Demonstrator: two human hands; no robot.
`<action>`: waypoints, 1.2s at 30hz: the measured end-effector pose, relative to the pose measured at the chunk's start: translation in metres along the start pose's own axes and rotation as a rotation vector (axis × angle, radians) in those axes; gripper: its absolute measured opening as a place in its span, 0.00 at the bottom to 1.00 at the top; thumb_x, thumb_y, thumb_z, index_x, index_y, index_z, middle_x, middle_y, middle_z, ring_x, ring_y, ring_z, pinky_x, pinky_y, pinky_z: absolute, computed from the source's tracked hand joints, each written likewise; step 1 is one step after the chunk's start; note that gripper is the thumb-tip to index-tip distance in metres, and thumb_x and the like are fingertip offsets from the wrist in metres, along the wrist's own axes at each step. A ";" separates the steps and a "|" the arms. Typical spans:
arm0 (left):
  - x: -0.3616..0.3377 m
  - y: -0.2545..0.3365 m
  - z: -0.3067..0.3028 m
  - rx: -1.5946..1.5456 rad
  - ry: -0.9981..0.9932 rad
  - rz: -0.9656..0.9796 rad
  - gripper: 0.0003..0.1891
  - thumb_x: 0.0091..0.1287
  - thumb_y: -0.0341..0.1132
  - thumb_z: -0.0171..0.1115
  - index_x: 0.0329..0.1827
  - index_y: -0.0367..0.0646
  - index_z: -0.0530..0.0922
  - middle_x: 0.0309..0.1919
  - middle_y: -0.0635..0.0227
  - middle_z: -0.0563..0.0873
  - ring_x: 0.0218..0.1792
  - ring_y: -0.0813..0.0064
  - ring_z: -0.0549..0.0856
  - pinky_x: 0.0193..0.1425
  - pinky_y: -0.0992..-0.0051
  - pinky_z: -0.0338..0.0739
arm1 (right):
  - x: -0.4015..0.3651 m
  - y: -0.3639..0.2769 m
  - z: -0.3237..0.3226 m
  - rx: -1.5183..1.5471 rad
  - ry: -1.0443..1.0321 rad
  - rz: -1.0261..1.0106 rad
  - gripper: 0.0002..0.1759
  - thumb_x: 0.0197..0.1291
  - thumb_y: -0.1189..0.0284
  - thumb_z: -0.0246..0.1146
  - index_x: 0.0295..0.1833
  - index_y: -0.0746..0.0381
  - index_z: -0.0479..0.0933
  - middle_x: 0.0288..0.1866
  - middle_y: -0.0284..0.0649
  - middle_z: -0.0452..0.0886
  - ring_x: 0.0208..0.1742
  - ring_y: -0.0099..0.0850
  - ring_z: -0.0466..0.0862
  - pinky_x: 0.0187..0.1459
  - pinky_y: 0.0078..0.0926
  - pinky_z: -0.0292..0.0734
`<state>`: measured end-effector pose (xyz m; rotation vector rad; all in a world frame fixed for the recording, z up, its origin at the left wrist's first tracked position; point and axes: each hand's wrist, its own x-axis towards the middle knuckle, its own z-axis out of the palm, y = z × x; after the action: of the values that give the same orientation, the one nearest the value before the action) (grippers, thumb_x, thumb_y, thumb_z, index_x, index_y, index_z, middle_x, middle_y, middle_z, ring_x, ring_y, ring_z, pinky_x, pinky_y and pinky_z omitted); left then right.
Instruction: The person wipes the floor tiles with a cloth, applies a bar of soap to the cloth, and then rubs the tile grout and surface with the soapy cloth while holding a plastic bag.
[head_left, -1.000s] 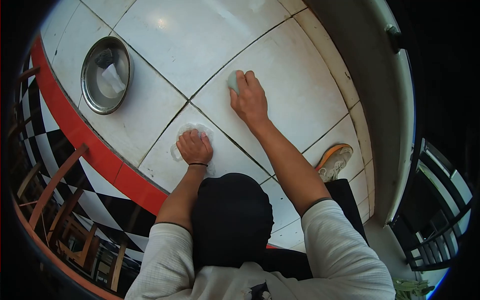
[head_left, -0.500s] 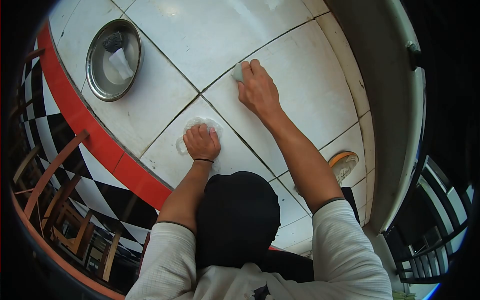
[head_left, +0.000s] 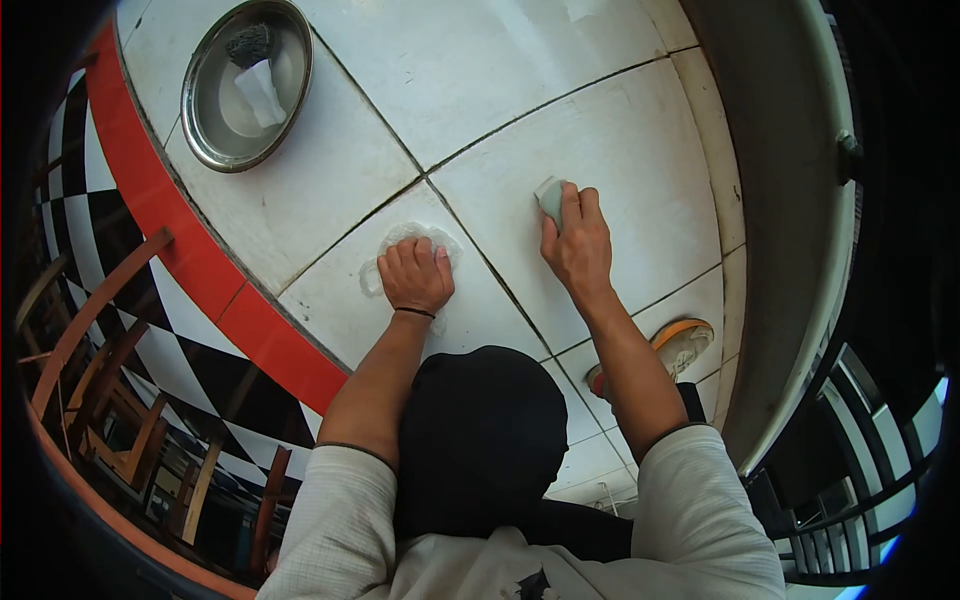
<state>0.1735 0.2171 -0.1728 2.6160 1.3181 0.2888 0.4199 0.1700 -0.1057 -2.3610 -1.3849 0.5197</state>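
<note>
My left hand [head_left: 416,273] presses down on a crumpled, translucent whitish material [head_left: 371,277] on the white floor tiles [head_left: 340,215], its fingers curled; whether it grips the material is hidden. Farther right, my right hand [head_left: 582,238] grips a small grey-green block [head_left: 550,200] with a pale edge, held against the tile between thumb and fingers. At the upper left stands a round metal bowl [head_left: 200,150] holding a dark scouring pad [head_left: 249,45] and a white piece [head_left: 261,94].
A red border strip [head_left: 270,335] and black-and-white checkered floor [head_left: 180,365] lie left, with wooden chairs [head_left: 105,325] beyond. My shoe [head_left: 684,343] with an orange rim rests at the right, beside a raised grey edge [head_left: 775,200].
My right hand has moved down and to the right with the block, nearer my body. My left hand stays on the material. The view has shifted slightly.
</note>
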 end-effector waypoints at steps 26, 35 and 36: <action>0.002 0.000 -0.001 -0.010 0.013 -0.032 0.15 0.64 0.39 0.65 0.50 0.45 0.74 0.44 0.60 0.78 0.43 0.56 0.77 0.47 0.56 0.68 | 0.031 -0.017 0.018 -0.002 0.017 -0.019 0.24 0.56 0.79 0.70 0.58 0.71 0.72 0.45 0.51 0.72 0.39 0.49 0.83 0.37 0.42 0.82; 0.002 0.000 -0.002 -0.018 0.014 -0.009 0.16 0.65 0.38 0.65 0.51 0.43 0.74 0.44 0.58 0.79 0.43 0.55 0.77 0.47 0.55 0.68 | 0.018 -0.028 0.022 0.019 0.008 -0.001 0.26 0.55 0.80 0.71 0.59 0.71 0.72 0.46 0.52 0.72 0.39 0.51 0.83 0.37 0.41 0.82; 0.003 0.001 -0.002 -0.016 0.019 -0.010 0.16 0.65 0.38 0.65 0.51 0.43 0.74 0.44 0.58 0.79 0.43 0.55 0.77 0.47 0.55 0.68 | 0.015 -0.033 0.018 0.022 -0.019 -0.008 0.27 0.54 0.81 0.72 0.59 0.72 0.71 0.46 0.52 0.72 0.40 0.51 0.83 0.38 0.41 0.82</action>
<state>0.1751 0.2192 -0.1700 2.5990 1.3295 0.3219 0.3934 0.2002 -0.1083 -2.3380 -1.3891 0.5532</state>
